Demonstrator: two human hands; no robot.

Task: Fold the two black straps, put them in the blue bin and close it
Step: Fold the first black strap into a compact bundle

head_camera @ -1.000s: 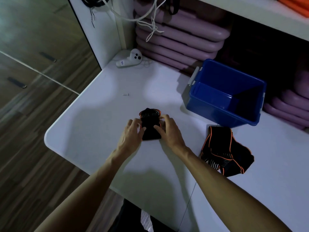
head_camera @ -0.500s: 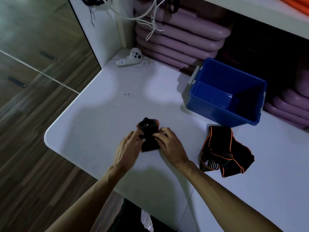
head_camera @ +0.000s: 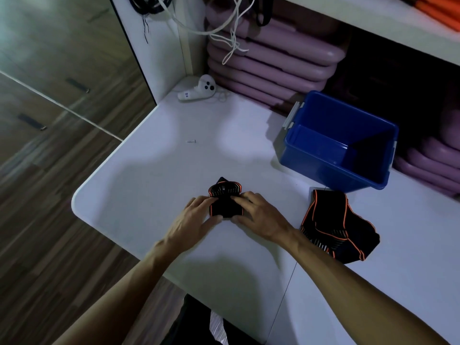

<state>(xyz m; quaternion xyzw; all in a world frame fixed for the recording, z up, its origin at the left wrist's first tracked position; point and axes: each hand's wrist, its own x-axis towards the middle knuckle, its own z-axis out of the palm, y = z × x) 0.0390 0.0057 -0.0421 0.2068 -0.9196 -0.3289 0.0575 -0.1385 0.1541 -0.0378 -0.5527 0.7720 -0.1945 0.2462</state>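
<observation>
Nearest the viewer, two bare forearms reach forward over the near edge of a white, round-cornered table [head_camera: 139,185]. The left hand [head_camera: 196,220] and the right hand [head_camera: 258,217] meet near the middle of the surface on a small black strap with orange edging [head_camera: 225,204], already folded into a compact bundle. The left hand's fingers curl over the bundle's left side with the thumb against its near edge; the right hand's fingers curl over its right side, so both hands grip it from opposite sides and press it down on the table.

To the right, near the right forearm, a second black strap with orange edging [head_camera: 336,227] lies loose and crumpled in a heap on the surface, apart from both hands.

Just beyond that heap, toward the far right of the surface, sits an open blue plastic bin [head_camera: 321,165] with pale latches on its sides; no lid is on it and its inside looks bare.

A tiny pale screw-like piece [head_camera: 191,141] lies alone farther back. At the far left corner rests a white handheld controller with dark buttons [head_camera: 198,92]. Behind it, stacked mauve plastic boards [head_camera: 268,63] fill a shelf, and white cords [head_camera: 231,33] hang above them.
</observation>
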